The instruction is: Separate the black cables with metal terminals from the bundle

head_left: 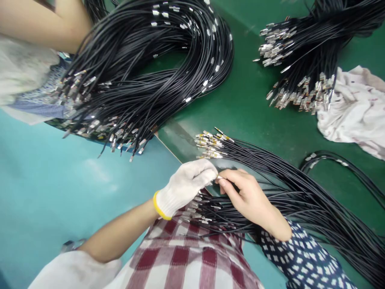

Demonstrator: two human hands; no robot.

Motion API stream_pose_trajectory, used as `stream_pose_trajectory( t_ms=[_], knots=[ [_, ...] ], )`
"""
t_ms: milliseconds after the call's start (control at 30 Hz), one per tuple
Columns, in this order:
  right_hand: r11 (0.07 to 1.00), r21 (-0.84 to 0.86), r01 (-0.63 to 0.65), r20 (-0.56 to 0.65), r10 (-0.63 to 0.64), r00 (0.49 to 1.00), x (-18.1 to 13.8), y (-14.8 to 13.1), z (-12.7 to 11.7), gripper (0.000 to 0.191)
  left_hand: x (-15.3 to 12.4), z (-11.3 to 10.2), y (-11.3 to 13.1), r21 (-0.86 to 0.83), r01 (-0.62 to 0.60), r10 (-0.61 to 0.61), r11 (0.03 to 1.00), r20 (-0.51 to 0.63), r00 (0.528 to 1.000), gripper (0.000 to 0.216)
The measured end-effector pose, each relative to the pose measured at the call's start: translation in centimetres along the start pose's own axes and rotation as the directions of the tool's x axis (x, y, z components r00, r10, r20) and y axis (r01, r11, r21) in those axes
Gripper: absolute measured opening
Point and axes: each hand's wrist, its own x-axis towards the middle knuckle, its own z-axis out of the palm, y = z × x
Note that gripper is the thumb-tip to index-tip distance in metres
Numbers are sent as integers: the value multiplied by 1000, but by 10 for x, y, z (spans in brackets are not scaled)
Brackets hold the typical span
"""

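Both hands pinching one cable terminal at the worktop edge

The gloved left hand (186,186) and bare right hand (248,196) close their fingertips on a small metal terminal (219,177) between them, just above the cable bundle (300,192) that runs right across the green worktop (255,108); a large cable coil (168,80) and a white cloth (357,108) lie beyond

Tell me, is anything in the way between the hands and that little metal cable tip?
Nothing visible is. The gloved left hand and bare right hand both pinch the metal cable tip with their fingertips; the bundle of black cables lies under them.
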Motion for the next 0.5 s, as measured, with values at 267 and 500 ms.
stream_pose_trajectory(
  t_ms=[267,500],
  knots=[
    [908,394,-143,-48,175,983,0,-3,12,34,12,-7,-1,-402,234,-86,885,353,932,35],
    [885,449,-122,-91,181,979,-1,-5,17,33,18,-3,-14,-511,528,-140,678,615,776,52]
  ],
)
